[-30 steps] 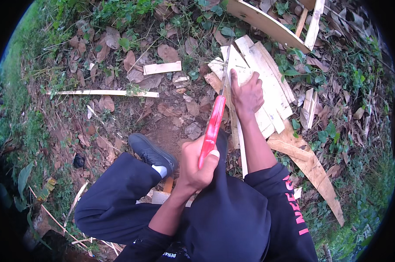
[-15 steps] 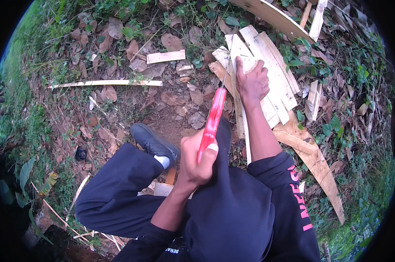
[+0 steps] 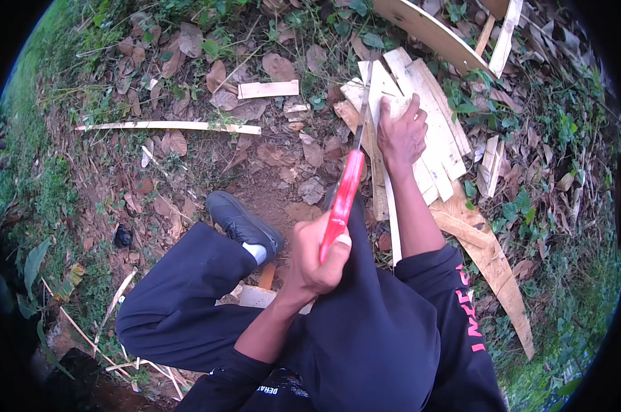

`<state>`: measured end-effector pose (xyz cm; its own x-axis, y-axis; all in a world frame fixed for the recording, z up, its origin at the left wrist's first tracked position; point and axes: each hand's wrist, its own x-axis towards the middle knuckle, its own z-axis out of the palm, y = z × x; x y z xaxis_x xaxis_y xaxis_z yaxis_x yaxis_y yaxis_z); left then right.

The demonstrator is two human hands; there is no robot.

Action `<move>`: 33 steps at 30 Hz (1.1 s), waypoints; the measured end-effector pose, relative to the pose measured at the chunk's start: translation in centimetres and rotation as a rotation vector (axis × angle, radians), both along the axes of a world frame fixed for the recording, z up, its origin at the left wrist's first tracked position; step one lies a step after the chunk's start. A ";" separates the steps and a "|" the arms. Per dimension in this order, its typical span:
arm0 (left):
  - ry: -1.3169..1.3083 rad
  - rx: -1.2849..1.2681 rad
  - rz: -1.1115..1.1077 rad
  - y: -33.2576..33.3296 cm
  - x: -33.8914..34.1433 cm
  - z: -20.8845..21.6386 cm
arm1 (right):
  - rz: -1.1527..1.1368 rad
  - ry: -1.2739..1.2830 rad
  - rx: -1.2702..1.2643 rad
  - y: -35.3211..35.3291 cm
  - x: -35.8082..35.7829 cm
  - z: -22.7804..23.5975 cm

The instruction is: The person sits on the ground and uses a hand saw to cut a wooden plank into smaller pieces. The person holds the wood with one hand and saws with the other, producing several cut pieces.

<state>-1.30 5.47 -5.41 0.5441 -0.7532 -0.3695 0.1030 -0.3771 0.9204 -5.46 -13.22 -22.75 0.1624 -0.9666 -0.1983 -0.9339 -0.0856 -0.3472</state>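
Observation:
My left hand (image 3: pixel 318 257) is closed round the red handle of a handsaw (image 3: pixel 345 196). Its narrow blade, seen nearly edge-on, points away from me and lies along the left side of a pale wooden board (image 3: pixel 391 103). My right hand (image 3: pixel 403 134) presses on that board, thumb stretched forward and fingers curled over it, so part of the board is hidden. More pale planks (image 3: pixel 434 110) lie stacked beneath and to the right. A long thin wooden strip (image 3: pixel 394 230) runs from the pile toward my right forearm.
A curved piece of plywood (image 3: pixel 506 275) lies right of my forearm, and another curved panel (image 3: pixel 437 34) at the far right. A short wood offcut (image 3: pixel 269 89) and a long strip (image 3: pixel 166 126) lie on the leafy ground. My shoe (image 3: pixel 242 223) is left of the saw.
The saw handle has shifted slightly right and toward me, and more of the blade shows beyond it. My right hand stays on the board. The whole view has shifted a little.

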 end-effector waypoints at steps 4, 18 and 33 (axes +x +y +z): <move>0.004 -0.017 -0.022 -0.3 0.6 1.0 | 0.418 -0.083 -0.277 1.2 -2.2 -1.2; 0.011 -0.051 -0.088 -0.5 1.3 0.9 | 0.465 -0.020 -0.166 5.4 -4.5 0.4; -0.002 0.004 -0.063 -0.1 1.6 2.9 | 0.305 0.156 -0.058 4.4 -2.2 1.3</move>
